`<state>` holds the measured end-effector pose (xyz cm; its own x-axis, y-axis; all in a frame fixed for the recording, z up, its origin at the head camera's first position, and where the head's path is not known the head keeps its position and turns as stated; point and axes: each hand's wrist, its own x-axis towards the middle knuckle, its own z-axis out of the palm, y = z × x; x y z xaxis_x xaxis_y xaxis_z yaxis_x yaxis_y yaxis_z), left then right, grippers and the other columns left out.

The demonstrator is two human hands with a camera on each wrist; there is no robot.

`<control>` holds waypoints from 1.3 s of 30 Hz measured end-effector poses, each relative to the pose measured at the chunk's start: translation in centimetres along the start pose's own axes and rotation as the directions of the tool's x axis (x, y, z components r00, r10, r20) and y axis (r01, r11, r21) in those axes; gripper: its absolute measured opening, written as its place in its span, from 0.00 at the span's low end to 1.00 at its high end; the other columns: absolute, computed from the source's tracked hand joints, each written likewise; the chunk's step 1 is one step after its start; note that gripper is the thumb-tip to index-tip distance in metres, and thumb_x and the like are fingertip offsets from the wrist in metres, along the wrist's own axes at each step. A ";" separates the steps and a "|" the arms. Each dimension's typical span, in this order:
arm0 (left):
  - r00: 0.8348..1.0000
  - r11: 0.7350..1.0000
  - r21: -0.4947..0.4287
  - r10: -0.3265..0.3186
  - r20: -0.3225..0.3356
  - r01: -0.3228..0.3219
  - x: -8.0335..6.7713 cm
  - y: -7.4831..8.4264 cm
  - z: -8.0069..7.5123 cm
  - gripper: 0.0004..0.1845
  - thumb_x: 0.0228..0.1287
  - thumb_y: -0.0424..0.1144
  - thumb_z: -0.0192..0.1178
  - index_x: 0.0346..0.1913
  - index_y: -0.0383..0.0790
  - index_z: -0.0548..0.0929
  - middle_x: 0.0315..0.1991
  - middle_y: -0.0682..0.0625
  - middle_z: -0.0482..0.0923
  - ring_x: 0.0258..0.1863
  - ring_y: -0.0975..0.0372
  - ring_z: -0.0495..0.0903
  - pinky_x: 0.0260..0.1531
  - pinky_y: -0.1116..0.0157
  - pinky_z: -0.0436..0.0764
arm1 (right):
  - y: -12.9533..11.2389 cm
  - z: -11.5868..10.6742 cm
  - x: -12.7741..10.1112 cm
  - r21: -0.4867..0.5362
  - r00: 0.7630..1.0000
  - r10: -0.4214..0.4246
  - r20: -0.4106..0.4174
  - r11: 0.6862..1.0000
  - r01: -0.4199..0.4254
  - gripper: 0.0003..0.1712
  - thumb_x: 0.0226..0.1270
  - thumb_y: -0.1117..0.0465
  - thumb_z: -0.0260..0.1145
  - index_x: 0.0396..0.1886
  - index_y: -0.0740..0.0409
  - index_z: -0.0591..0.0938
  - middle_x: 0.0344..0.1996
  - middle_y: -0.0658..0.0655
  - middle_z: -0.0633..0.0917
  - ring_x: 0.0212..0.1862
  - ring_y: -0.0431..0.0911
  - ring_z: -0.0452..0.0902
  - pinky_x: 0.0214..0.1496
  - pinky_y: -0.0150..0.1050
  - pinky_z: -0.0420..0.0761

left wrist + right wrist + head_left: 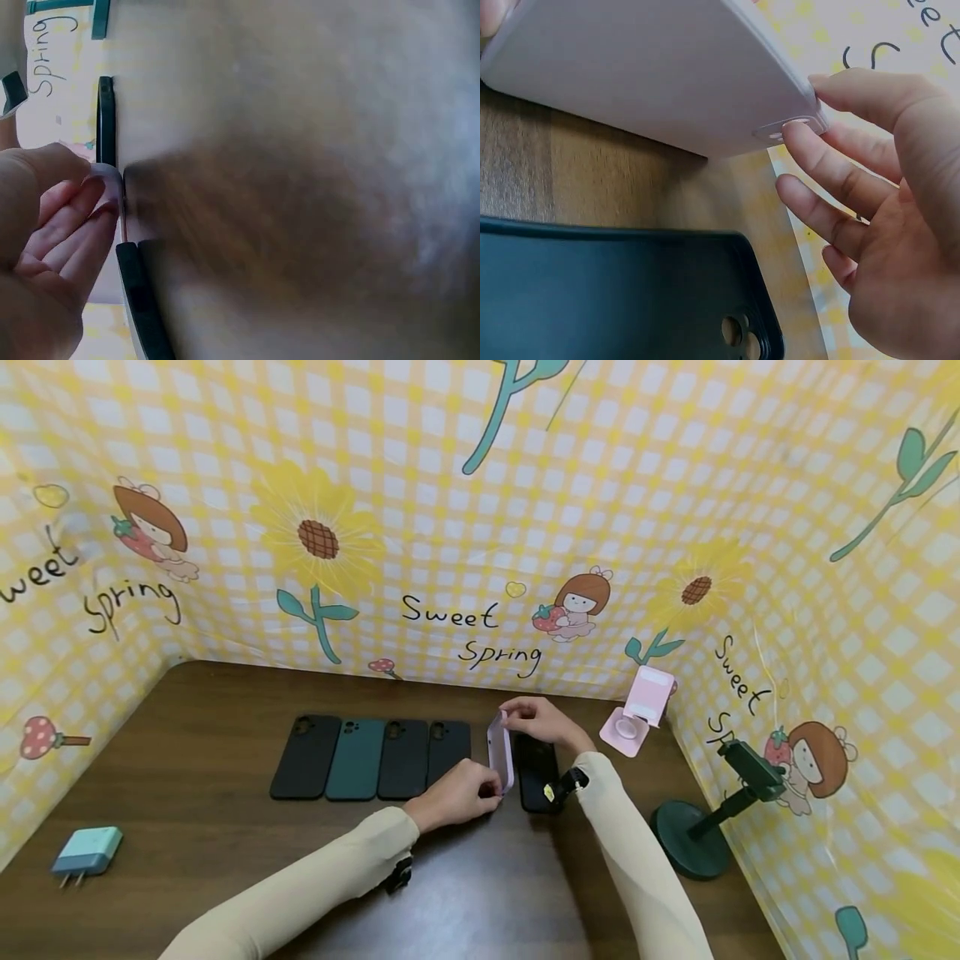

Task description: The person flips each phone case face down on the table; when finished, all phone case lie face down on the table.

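Note:
A lilac phone case [501, 753] stands on its long edge on the table, between both hands. My left hand [459, 792] pinches its near corner with thumb and fingers. At the far end, my right hand [542, 720] holds the corner beside the camera cutout; in the right wrist view the thumb lies on the upper edge and a fingertip touches the cutout. A dark phone case [615, 292] lies just right of it, hollow side up. To the left, several cases lie in a row: black [306, 758], teal [354, 760], and dark ones [403, 760] beyond.
A pink folding stand [626, 731] sits at the back right. Nearer, a dark green stand [693, 839] rises by the right cloth wall. At the front left lies a teal plug adapter [87, 850] with its prongs out. Patterned cloth [442, 543] encloses the table's back and sides.

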<state>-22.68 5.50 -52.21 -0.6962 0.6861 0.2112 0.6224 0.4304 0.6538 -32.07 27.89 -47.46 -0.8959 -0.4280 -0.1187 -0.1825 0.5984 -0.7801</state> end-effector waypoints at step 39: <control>0.993 0.909 0.412 -0.015 -0.119 0.063 -1.5 -0.5 -1.5 0.26 0.64 0.54 0.71 0.58 0.42 0.84 0.52 0.47 0.86 0.52 0.54 0.83 0.51 0.53 0.82 | 1.2 2.0 -0.7 -0.242 0.985 -0.003 0.175 0.969 0.046 0.45 0.60 0.53 0.79 0.77 0.45 0.71 0.77 0.52 0.70 0.78 0.53 0.63 0.78 0.55 0.65</control>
<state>-22.48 3.38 -51.75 -0.7433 0.6046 0.2864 0.6690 0.6765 0.3080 -30.84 27.54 -49.59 -0.8106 -0.5417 -0.2225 -0.3158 0.7243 -0.6129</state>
